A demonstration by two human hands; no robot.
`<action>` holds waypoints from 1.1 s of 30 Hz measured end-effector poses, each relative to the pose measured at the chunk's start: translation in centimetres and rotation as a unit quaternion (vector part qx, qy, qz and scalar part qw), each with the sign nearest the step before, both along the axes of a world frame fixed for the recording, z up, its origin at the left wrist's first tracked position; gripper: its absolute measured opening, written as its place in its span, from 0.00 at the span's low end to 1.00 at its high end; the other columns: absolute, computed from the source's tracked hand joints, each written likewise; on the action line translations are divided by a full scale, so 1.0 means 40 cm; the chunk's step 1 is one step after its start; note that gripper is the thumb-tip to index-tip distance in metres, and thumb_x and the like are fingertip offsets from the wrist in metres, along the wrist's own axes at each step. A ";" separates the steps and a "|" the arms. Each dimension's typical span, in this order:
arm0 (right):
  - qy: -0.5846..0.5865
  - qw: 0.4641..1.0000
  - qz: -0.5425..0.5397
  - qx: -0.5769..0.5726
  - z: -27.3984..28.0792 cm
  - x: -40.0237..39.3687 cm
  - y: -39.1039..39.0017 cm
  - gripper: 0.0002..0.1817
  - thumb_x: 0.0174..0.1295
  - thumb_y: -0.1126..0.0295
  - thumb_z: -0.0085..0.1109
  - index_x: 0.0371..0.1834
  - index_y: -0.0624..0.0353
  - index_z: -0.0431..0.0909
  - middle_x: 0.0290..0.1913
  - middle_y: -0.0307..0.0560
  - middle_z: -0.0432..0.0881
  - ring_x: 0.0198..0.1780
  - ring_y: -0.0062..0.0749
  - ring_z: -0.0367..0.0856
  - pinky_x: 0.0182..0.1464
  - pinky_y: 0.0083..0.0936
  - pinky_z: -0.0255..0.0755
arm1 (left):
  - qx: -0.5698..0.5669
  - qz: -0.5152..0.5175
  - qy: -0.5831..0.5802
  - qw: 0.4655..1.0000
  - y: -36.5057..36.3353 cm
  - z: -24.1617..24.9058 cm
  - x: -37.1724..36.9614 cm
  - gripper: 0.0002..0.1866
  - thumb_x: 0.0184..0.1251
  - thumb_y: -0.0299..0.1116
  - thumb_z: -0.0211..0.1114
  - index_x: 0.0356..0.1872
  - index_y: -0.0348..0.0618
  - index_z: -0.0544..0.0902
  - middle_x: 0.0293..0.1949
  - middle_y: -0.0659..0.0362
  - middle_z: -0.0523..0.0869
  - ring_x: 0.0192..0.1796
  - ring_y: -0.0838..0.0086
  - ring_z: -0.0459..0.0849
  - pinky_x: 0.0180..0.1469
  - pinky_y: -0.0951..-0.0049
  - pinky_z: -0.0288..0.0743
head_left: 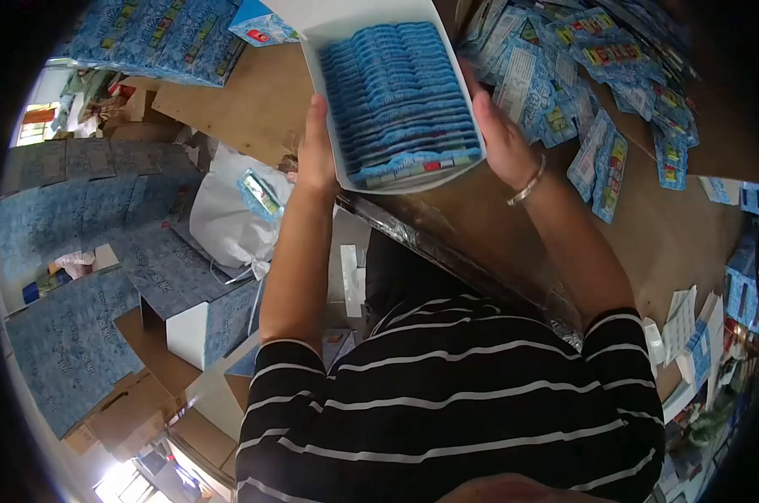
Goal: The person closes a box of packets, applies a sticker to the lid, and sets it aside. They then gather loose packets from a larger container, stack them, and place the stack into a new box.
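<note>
Between my two hands is a white open-topped box, tilted so that its inside faces me. Rows of blue printed packets stand packed tightly in it. My left hand grips the box's left side, thumb up along the wall. On the opposite wall, my right hand holds the box with the thumb near the rim; its other fingers are mostly hidden behind. A bracelet circles the right wrist. Right of the box, a heap of loose blue packets lies on the brown table.
Stacked blue printed boxes stand at the upper left, near another blue box. A white plastic bag with one packet on it hangs by the table edge. Open blue cartons fill the left side. White and blue pieces lie at the right.
</note>
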State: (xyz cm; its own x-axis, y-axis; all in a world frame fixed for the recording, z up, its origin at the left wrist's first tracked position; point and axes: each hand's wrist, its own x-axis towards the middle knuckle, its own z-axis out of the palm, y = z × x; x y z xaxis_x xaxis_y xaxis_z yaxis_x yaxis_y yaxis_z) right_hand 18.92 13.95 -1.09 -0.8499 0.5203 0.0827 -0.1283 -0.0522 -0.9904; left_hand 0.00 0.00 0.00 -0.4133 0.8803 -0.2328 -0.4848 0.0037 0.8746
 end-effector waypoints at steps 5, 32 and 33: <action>0.043 0.968 -0.043 0.243 0.040 -0.008 0.052 0.30 0.71 0.58 0.36 0.71 0.60 0.45 0.73 0.49 0.47 0.73 0.33 0.45 0.70 0.26 0.43 | -0.003 0.033 0.236 0.971 0.012 0.023 -0.017 0.38 0.69 0.56 0.41 0.67 0.31 0.53 0.65 0.48 0.62 0.66 0.62 0.60 0.66 0.69 0.53; -0.097 0.819 -0.248 0.508 0.065 -0.200 0.114 0.39 0.54 0.82 0.53 0.69 0.60 0.46 0.64 0.59 0.62 0.57 0.44 0.72 0.54 0.31 0.70 | 0.016 0.181 0.654 0.734 0.151 0.066 -0.199 0.42 0.48 0.21 0.69 0.64 0.36 0.54 0.54 0.45 0.74 0.54 0.60 0.76 0.47 0.64 0.75; -0.092 0.818 -0.251 0.509 0.066 -0.201 0.115 0.39 0.54 0.82 0.53 0.69 0.60 0.46 0.64 0.59 0.62 0.57 0.44 0.72 0.54 0.31 0.70 | 0.100 0.145 0.665 0.726 0.166 0.083 -0.212 0.46 0.45 0.18 0.70 0.66 0.37 0.50 0.50 0.48 0.76 0.50 0.62 0.78 0.44 0.64 0.75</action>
